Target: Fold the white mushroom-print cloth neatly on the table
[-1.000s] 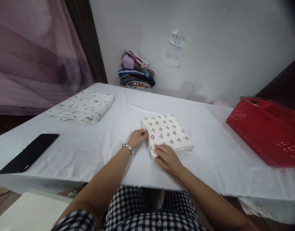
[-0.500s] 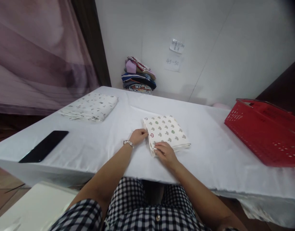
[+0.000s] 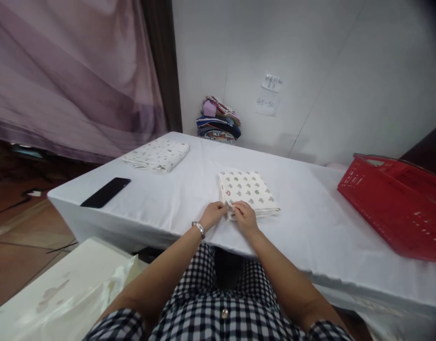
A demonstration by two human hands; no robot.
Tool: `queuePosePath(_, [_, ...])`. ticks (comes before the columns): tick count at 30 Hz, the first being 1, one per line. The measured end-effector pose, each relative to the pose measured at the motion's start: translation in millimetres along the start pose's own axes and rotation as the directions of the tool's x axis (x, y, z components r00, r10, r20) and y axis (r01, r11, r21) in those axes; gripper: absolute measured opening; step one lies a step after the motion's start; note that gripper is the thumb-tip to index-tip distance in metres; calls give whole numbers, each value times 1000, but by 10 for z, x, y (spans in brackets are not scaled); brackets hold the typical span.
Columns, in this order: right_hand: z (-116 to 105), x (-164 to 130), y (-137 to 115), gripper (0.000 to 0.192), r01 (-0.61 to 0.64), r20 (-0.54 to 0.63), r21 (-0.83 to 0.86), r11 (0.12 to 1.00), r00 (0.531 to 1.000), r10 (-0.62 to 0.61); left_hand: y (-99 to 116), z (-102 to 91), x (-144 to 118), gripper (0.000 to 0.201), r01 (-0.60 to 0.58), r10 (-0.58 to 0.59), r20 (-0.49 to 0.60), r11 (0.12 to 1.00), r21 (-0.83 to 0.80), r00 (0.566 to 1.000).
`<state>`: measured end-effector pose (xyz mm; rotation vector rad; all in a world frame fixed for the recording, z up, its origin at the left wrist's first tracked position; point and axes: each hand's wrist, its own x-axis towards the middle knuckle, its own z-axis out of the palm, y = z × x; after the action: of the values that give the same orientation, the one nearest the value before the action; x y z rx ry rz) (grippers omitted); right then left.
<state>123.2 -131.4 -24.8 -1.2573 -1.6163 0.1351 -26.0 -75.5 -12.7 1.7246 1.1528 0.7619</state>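
Observation:
A folded white cloth [image 3: 251,188] printed with grey, green and red mushrooms lies on the white-covered table in front of me. At its near left corner my left hand [image 3: 214,213], with a bracelet on the wrist, pinches the cloth's edge. My right hand [image 3: 245,217] is close beside it, fingertips closed on the same corner. The two hands almost meet there. Layers of the fold show along the near edge; the fingertips partly hide the corner itself.
Another folded patterned cloth [image 3: 160,154] and a black phone [image 3: 106,192] are on the table's left. A red basket [image 3: 392,203] stands at the right. Behind the table, a pile of folded clothes [image 3: 218,124] rests against the wall. A white surface [image 3: 76,274] is at lower left.
My left hand has slid from the cloth's left side toward me to the near corner, beside my right hand. The camera view has shifted, showing more floor at left.

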Motion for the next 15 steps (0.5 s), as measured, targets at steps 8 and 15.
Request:
queuePosePath(8, [-8, 24, -17, 23, 109, 13, -64, 992, 994, -108, 171, 106, -122, 18, 199, -177, -162, 971, 131, 971])
queuePosePath(15, [-12, 33, -2, 25, 203, 21, -88, 975, 979, -202, 198, 147, -154, 16, 181, -153, -191, 973, 141, 970])
